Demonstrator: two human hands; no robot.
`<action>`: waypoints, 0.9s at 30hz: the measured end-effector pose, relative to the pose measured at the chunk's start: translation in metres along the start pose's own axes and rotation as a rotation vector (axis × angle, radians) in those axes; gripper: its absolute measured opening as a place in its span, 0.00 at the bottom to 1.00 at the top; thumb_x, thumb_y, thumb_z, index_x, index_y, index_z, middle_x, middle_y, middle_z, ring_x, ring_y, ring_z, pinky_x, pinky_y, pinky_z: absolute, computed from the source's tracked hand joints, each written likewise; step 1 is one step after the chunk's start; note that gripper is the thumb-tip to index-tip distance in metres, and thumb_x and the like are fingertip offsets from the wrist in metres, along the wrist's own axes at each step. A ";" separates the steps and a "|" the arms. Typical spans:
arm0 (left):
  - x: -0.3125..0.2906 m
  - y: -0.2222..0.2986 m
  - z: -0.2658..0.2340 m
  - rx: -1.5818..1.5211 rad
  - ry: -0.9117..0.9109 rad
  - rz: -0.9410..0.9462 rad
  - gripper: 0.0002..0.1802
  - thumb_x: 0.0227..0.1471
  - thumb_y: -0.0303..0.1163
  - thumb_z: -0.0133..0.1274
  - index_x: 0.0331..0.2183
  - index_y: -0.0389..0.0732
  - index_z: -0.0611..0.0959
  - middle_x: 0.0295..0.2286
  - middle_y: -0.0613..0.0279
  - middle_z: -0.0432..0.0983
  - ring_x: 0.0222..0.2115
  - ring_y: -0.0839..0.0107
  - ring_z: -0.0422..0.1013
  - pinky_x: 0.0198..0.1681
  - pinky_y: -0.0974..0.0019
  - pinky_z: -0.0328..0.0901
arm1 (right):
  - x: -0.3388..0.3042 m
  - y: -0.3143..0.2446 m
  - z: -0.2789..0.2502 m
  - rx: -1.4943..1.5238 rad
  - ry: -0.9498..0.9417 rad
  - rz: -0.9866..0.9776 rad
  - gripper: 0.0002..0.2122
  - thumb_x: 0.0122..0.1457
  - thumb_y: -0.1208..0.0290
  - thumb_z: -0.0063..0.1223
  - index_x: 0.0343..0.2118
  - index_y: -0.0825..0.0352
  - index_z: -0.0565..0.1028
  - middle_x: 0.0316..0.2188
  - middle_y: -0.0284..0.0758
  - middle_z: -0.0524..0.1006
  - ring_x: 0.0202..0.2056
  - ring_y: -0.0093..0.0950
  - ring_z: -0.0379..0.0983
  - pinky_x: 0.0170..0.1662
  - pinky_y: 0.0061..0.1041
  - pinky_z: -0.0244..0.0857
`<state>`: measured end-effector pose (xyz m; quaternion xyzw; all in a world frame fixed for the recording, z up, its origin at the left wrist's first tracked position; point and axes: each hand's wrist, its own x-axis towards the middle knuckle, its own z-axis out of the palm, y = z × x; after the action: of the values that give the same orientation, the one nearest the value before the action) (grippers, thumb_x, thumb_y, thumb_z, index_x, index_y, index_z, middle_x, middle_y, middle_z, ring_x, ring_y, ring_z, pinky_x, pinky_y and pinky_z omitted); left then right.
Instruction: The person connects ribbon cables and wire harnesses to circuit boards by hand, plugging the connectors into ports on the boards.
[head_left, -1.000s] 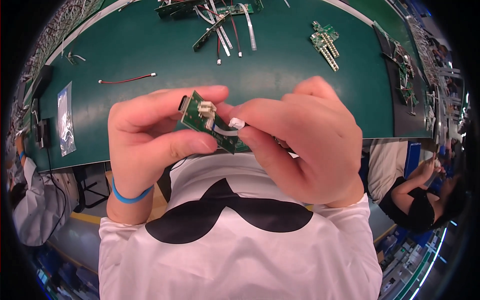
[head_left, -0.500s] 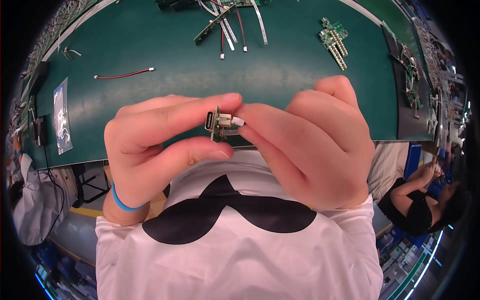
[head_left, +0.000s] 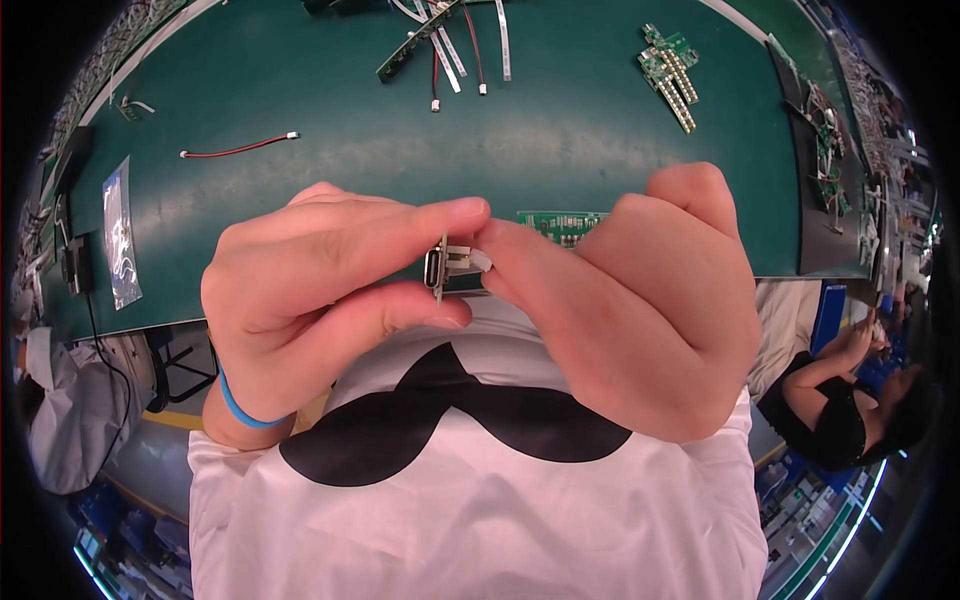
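Left hand [head_left: 300, 268] pinched on circuit board [head_left: 442, 268], right hand [head_left: 640, 305] on plug [head_left: 481, 261].

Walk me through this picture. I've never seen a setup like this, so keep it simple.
There is no robot here: you see a person's own bare hands. A wide fisheye camera worn on the head looks down at them, so straight edges bend near the rim.

The left hand pinches a small circuit board, seen almost edge-on. The right hand has its fingertips at a white plug beside it; whether that is fully seated, I cannot tell.

On the green table lie a red-and-black cable, a shiny clear bag and, at the right, a cluster of green boards. Another green board shows behind the right hand; what supports it is hidden.
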<state>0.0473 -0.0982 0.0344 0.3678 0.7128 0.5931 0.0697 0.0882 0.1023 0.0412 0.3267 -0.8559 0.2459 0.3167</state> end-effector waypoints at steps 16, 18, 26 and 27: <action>-0.004 -0.007 0.003 0.089 -0.035 0.136 0.28 0.35 0.36 0.61 0.38 0.27 0.77 0.27 0.50 0.78 0.27 0.61 0.74 0.32 0.65 0.60 | -0.008 -0.001 0.001 -0.026 0.068 -0.019 0.14 0.32 0.75 0.64 0.27 0.68 0.78 0.13 0.24 0.66 0.13 0.19 0.52 0.19 0.21 0.42; -0.005 -0.011 0.004 0.061 -0.029 0.134 0.29 0.35 0.37 0.62 0.38 0.27 0.77 0.27 0.51 0.78 0.26 0.62 0.73 0.32 0.65 0.60 | -0.008 0.000 -0.004 0.040 0.022 0.035 0.14 0.32 0.76 0.64 0.27 0.68 0.78 0.13 0.24 0.67 0.13 0.19 0.53 0.19 0.22 0.43; -0.001 -0.015 0.007 -0.007 -0.027 0.081 0.30 0.33 0.37 0.63 0.39 0.27 0.77 0.24 0.56 0.77 0.24 0.68 0.70 0.33 0.65 0.60 | -0.011 0.004 -0.001 0.114 0.054 0.076 0.13 0.32 0.77 0.64 0.26 0.70 0.77 0.16 0.28 0.73 0.13 0.21 0.54 0.20 0.22 0.46; -0.002 -0.015 0.006 -0.007 -0.025 0.077 0.30 0.33 0.37 0.63 0.39 0.27 0.77 0.24 0.56 0.77 0.24 0.68 0.70 0.33 0.65 0.60 | -0.010 0.005 0.000 0.117 0.057 0.074 0.13 0.33 0.77 0.64 0.26 0.71 0.77 0.17 0.29 0.73 0.13 0.21 0.54 0.20 0.22 0.46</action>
<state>0.0456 -0.0950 0.0181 0.4019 0.6952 0.5932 0.0568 0.0909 0.1096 0.0332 0.3056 -0.8421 0.3164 0.3119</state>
